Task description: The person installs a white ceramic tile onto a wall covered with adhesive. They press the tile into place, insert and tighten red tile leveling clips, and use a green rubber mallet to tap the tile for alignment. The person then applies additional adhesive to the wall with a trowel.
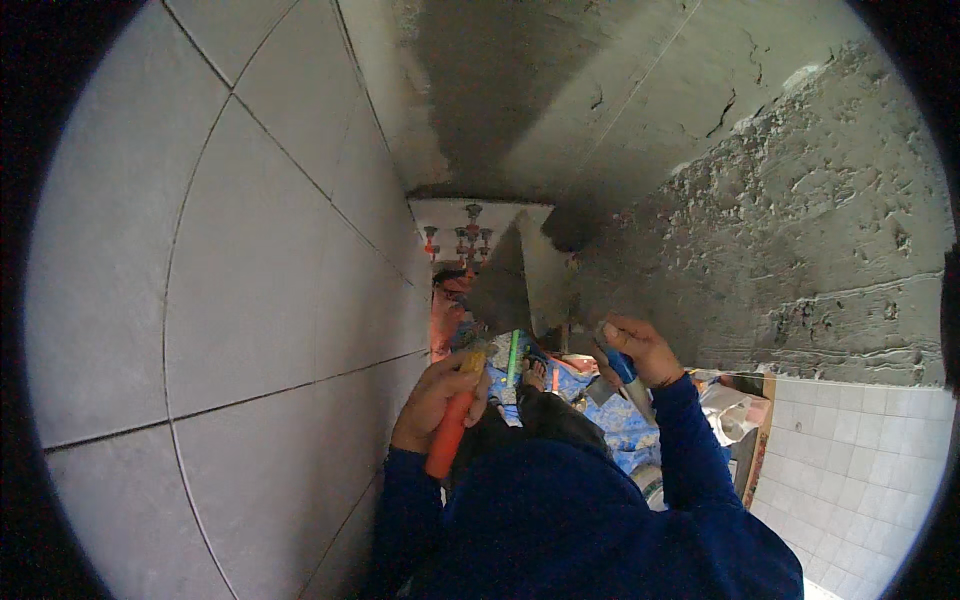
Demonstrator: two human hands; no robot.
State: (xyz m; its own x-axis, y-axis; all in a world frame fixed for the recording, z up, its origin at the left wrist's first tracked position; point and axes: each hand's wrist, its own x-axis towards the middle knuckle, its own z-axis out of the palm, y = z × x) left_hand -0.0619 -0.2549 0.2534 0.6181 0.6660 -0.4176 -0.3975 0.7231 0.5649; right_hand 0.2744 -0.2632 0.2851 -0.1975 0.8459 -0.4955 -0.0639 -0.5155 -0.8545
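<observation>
My left hand is closed round a tool with an orange and yellow handle. Just beyond that hand is a dark grey pointed shape; I cannot make out whether it joins the handle. Over on the right, my right hand grips a tool with a blue and pale handle, with a small flat grey piece beside it. The fingers partly hide this tool, so its kind is unclear. Both hands are held in front of my body, apart from each other.
Large light tiles cover the left wall. Rough cement coats the right wall, and a thin line crosses the grey surface ahead. Several pipe fittings show at the far end. Below lies a blue patterned sheet near my foot.
</observation>
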